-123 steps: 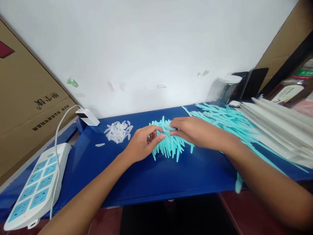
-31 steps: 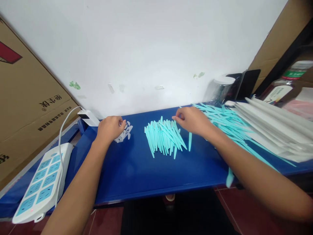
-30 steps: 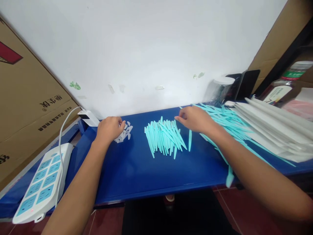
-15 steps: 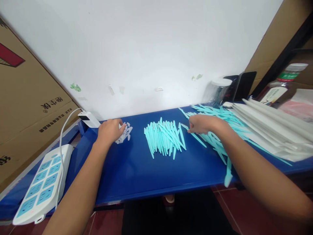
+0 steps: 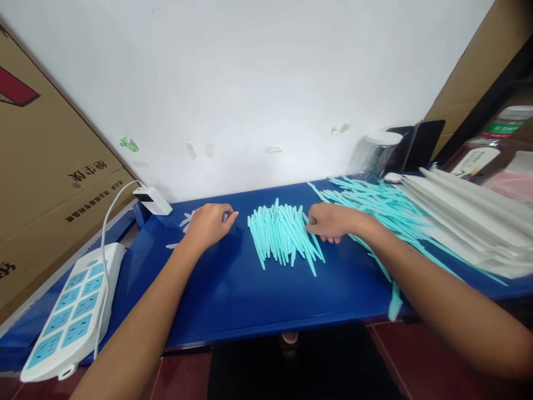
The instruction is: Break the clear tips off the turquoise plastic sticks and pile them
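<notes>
A small heap of turquoise plastic sticks point(image 5: 283, 236) lies in the middle of the blue table point(image 5: 258, 300). My right hand point(image 5: 331, 221) rests at the heap's right edge, fingers curled in and touching a stick there. My left hand point(image 5: 208, 225) hovers left of the heap, fingers pinched together over a scatter of small clear plastic pieces point(image 5: 186, 222), which it mostly hides. What the pinch holds is too small to make out. A larger spread of turquoise sticks point(image 5: 375, 203) lies to the right, behind my right forearm.
A white power strip point(image 5: 69, 316) and a white adapter point(image 5: 152, 200) with its cable sit at the left beside a cardboard box point(image 5: 50, 166). At the right lie stacked white sheets point(image 5: 466, 222), a clear jar point(image 5: 375, 155), a dark phone point(image 5: 420, 145) and bottles.
My right hand came back from the large spread to the heap's right edge. My left hand moved right from the clear pieces toward the heap, fingers pinched.
</notes>
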`<state>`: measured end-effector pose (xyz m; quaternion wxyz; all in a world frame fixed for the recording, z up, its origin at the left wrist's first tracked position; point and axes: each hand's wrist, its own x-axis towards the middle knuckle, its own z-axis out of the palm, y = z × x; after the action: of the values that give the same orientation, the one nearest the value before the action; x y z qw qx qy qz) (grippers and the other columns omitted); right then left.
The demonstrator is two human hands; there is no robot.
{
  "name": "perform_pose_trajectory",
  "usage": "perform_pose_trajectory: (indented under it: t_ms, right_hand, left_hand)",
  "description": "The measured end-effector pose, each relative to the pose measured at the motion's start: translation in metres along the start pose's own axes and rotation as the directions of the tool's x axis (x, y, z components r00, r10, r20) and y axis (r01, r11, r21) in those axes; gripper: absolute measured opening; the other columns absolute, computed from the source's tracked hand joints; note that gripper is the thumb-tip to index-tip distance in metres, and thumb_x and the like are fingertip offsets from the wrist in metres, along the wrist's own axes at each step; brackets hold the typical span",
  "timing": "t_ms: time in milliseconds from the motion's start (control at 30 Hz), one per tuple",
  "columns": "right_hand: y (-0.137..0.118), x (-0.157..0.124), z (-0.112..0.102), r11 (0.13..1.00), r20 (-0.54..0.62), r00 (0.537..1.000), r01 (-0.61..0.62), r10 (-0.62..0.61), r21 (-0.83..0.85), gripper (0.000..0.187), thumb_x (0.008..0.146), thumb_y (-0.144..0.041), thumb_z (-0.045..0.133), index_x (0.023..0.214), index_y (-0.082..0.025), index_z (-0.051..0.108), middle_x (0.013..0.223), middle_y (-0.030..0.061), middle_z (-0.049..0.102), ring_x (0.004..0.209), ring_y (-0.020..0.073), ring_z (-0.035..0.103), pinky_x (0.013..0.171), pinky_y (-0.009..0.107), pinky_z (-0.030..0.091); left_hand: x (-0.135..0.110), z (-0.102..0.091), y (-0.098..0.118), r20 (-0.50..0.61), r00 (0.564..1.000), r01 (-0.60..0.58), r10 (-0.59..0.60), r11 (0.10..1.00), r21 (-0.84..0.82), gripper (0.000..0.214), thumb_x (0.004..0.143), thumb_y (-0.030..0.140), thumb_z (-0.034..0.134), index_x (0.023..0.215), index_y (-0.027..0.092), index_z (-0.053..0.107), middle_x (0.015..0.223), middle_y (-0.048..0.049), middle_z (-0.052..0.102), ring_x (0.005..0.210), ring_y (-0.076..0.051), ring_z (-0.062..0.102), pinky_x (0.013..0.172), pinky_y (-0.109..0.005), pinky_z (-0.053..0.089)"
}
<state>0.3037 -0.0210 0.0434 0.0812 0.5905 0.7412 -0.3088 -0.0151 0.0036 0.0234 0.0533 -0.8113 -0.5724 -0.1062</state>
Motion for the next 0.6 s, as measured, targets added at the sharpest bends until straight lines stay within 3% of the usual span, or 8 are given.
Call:
perform_pose_trajectory:
  t_ms: [200, 300, 400, 533, 600]
  right_hand:
    - [0.002, -0.003, -0.002, 1.0, 0.01, 1.0, -0.005, 0.005, 0.01, 0.038, 0.095, -0.026, 0.055, 0.059, -0.016, 0.058, 0.067, 0.0136, 0.072, 0.05, 0.0188, 0.065, 0.056, 0.032, 0.054]
    - [0.01, 0.0, -0.008, 0.999, -0.126, 0.992, -0.025, 0.02, -0.043, 0.034, 0.097, -0.028, 0.055, 0.066, -0.017, 0.058, 0.069, 0.0132, 0.072, 0.055, 0.0208, 0.067, 0.055, 0.032, 0.049]
    - [0.016, 0.0, -0.014, 0.99, -0.348, 0.934, 0.029, -0.076, -0.137, 0.024, 0.099, -0.03, 0.054, 0.079, -0.018, 0.058, 0.079, 0.0126, 0.074, 0.063, 0.0218, 0.068, 0.057, 0.031, 0.043]
    - [0.02, 0.0, -0.017, 0.97, -0.404, 0.883, 0.241, -0.238, -0.045, 0.012, 0.102, -0.029, 0.051, 0.104, -0.019, 0.057, 0.088, 0.009, 0.077, 0.071, 0.0194, 0.069, 0.061, 0.028, 0.043]
    - [0.026, 0.004, -0.02, 0.978, -0.45, 0.871, 0.205, -0.199, -0.037, 0.014, 0.1, -0.028, 0.053, 0.108, -0.019, 0.059, 0.085, 0.0072, 0.077, 0.07, 0.0194, 0.069, 0.062, 0.028, 0.043]
  left_hand:
    - [-0.001, 0.001, 0.001, -0.026, 0.999, -0.033, 0.032, 0.999, -0.042, 0.034, 0.1, 0.045, 0.053, 0.091, 0.022, 0.076, 0.075, -0.0043, 0.07, 0.065, -0.021, 0.06, 0.059, -0.033, 0.031]
    - [-0.001, 0.001, 0.003, -0.052, 0.997, -0.054, 0.049, 0.994, -0.091, 0.033, 0.1, 0.044, 0.055, 0.088, 0.021, 0.076, 0.071, -0.0031, 0.067, 0.063, -0.019, 0.058, 0.059, -0.032, 0.031]
    - [-0.003, 0.001, 0.009, -0.127, 0.989, -0.098, 0.078, 0.982, -0.16, 0.03, 0.1, 0.043, 0.056, 0.093, 0.021, 0.076, 0.068, -0.0014, 0.063, 0.063, -0.018, 0.057, 0.061, -0.031, 0.034]
    - [-0.007, 0.006, 0.022, -0.219, 0.962, -0.217, 0.163, 0.944, -0.248, 0.027, 0.101, 0.042, 0.057, 0.107, 0.021, 0.074, 0.073, -0.0012, 0.063, 0.07, -0.018, 0.059, 0.067, -0.03, 0.041]
    - [-0.009, 0.009, 0.027, -0.222, 0.953, -0.262, 0.206, 0.927, -0.268, 0.026, 0.101, 0.04, 0.058, 0.109, 0.021, 0.073, 0.074, -0.0013, 0.064, 0.072, -0.018, 0.059, 0.069, -0.031, 0.043]
